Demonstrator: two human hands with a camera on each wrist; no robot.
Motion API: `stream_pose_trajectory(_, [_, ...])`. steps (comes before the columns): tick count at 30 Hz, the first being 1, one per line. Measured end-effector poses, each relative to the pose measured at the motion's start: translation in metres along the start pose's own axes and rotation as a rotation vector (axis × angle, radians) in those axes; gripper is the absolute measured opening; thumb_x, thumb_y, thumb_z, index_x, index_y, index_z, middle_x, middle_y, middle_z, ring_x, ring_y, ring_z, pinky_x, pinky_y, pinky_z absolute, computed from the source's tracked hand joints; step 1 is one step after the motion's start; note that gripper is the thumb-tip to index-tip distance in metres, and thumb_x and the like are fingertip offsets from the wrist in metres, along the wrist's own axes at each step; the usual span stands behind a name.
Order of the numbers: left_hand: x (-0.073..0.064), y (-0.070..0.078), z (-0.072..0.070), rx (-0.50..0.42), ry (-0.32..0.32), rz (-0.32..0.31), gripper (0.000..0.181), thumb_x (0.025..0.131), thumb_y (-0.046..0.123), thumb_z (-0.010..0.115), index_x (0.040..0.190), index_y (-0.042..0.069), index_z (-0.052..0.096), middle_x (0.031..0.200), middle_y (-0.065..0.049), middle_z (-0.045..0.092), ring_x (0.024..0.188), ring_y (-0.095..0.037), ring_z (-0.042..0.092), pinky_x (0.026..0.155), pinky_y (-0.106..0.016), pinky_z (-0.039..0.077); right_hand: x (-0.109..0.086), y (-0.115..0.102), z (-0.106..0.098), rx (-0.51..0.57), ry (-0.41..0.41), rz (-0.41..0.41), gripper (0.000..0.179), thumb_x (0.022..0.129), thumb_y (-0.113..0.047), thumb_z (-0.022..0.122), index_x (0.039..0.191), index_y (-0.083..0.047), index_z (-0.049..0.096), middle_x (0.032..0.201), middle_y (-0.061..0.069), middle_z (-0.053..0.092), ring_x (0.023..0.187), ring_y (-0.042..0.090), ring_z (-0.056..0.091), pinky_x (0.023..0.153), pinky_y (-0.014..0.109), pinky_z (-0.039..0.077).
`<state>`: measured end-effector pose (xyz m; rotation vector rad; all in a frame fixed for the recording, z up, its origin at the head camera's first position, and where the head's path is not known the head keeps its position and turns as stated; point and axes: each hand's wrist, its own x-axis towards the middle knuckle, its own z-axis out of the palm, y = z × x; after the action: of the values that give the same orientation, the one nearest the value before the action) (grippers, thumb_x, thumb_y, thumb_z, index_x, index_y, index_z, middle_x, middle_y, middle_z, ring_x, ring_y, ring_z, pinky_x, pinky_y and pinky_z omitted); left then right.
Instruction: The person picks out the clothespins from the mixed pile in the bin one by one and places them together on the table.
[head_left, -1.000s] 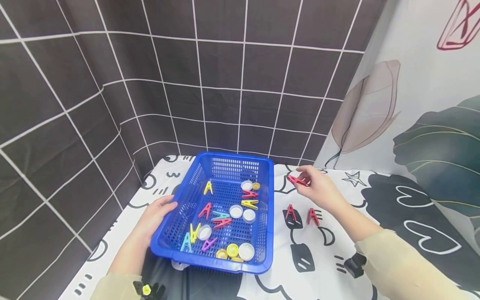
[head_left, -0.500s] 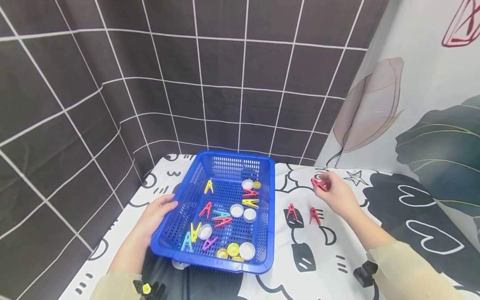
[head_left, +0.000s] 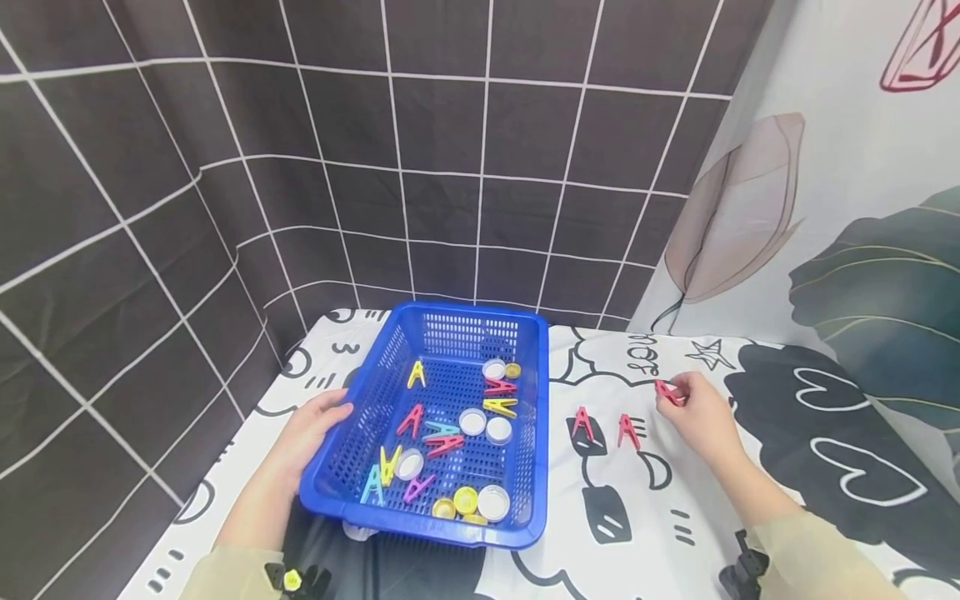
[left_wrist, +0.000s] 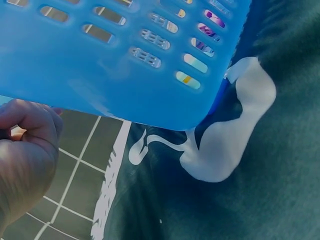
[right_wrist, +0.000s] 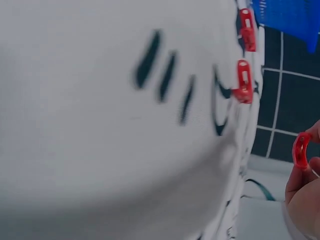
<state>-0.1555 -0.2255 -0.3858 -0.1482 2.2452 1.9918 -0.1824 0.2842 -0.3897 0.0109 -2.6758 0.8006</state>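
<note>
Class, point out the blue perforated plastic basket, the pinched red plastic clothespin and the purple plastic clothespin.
Blue perforated plastic basket (head_left: 542, 417): head view, right rim.
Pinched red plastic clothespin (right_wrist: 297, 152): right wrist view, near side.
Purple plastic clothespin (head_left: 417, 488): head view, middle.

The rear and left sides consisted of a dark wall covering (head_left: 536, 125) marked with a white grid (head_left: 486, 80), several lines of which curved at left. A pale hanging (head_left: 832, 67) with leaf prints (head_left: 877, 304) adjoined it at right. A white cloth (head_left: 652, 533) with black line drawings (head_left: 607, 514) lay below.
</note>
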Motion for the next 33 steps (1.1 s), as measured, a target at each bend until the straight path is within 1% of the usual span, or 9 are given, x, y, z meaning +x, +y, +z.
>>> stream_pose_trajectory(3, [0.0,0.0,0.0,-0.003,-0.004,0.005,0.049,0.097,0.022,0.051,0.137,-0.003,0.039,0.111,-0.015,0.063,0.085,-0.018,0.064,0.075,-0.031,0.053,-0.007,0.008,0.003,-0.006,-0.026,0.05,0.032,0.084,-0.014,0.061,0.103,0.011,0.052,0.082,0.018,0.06,0.074,0.03,0.056,0.066,0.042,0.043])
stream_pose_trajectory(7, [-0.001,0.0,0.001,-0.015,-0.011,0.01,0.048,0.097,0.022,0.051,0.136,-0.003,0.04,0.112,-0.016,0.063,0.086,-0.019,0.064,0.076,-0.031,0.052,-0.016,0.017,0.006,-0.016,-0.094,0.117,0.037,0.086,-0.018,0.059,0.107,0.011,0.05,0.085,0.019,0.059,0.074,0.03,0.056,0.063,0.04,0.043])
stream_pose_trajectory(10, [-0.001,0.0,0.002,-0.018,-0.006,-0.003,0.047,0.096,0.022,0.051,0.136,-0.002,0.041,0.111,-0.016,0.063,0.087,-0.02,0.064,0.076,-0.032,0.052,-0.02,0.022,0.009,-0.027,-0.151,0.142,0.041,0.088,-0.021,0.058,0.108,0.013,0.048,0.087,0.021,0.059,0.074,0.031,0.057,0.063,0.042,0.045])
stream_pose_trajectory(12, [-0.001,-0.001,0.002,-0.013,-0.004,-0.007,0.048,0.096,0.023,0.051,0.136,-0.002,0.041,0.111,-0.015,0.063,0.087,-0.02,0.064,0.076,-0.032,0.052,-0.022,0.025,0.01,-0.034,-0.169,0.148,0.042,0.088,-0.023,0.057,0.108,0.013,0.047,0.086,0.022,0.059,0.073,0.031,0.058,0.063,0.044,0.046])
stream_pose_trajectory(21, [0.0,-0.001,0.0,-0.01,-0.007,0.009,0.049,0.097,0.023,0.051,0.137,-0.003,0.04,0.112,-0.014,0.063,0.086,-0.018,0.065,0.075,-0.03,0.053,-0.028,0.029,0.017,-0.053,-0.155,0.149,0.039,0.088,-0.023,0.058,0.104,0.011,0.048,0.082,0.018,0.06,0.072,0.03,0.058,0.065,0.047,0.044])
stream_pose_trajectory(27, [-0.001,0.0,0.0,-0.027,-0.012,0.005,0.047,0.097,0.022,0.05,0.136,-0.003,0.041,0.11,-0.014,0.064,0.086,-0.019,0.065,0.075,-0.031,0.053,-0.031,0.033,0.021,-0.062,-0.15,0.139,0.036,0.084,-0.018,0.06,0.103,0.011,0.049,0.081,0.017,0.059,0.073,0.03,0.056,0.067,0.047,0.044])
stream_pose_trajectory(33, [-0.001,0.0,0.0,-0.044,-0.017,0.015,0.048,0.097,0.021,0.05,0.137,-0.004,0.039,0.108,-0.013,0.064,0.085,-0.017,0.065,0.074,-0.03,0.053,-0.033,0.034,0.021,-0.073,-0.18,0.156,0.033,0.082,-0.016,0.06,0.098,0.011,0.051,0.079,0.016,0.057,0.071,0.027,0.053,0.065,0.044,0.043])
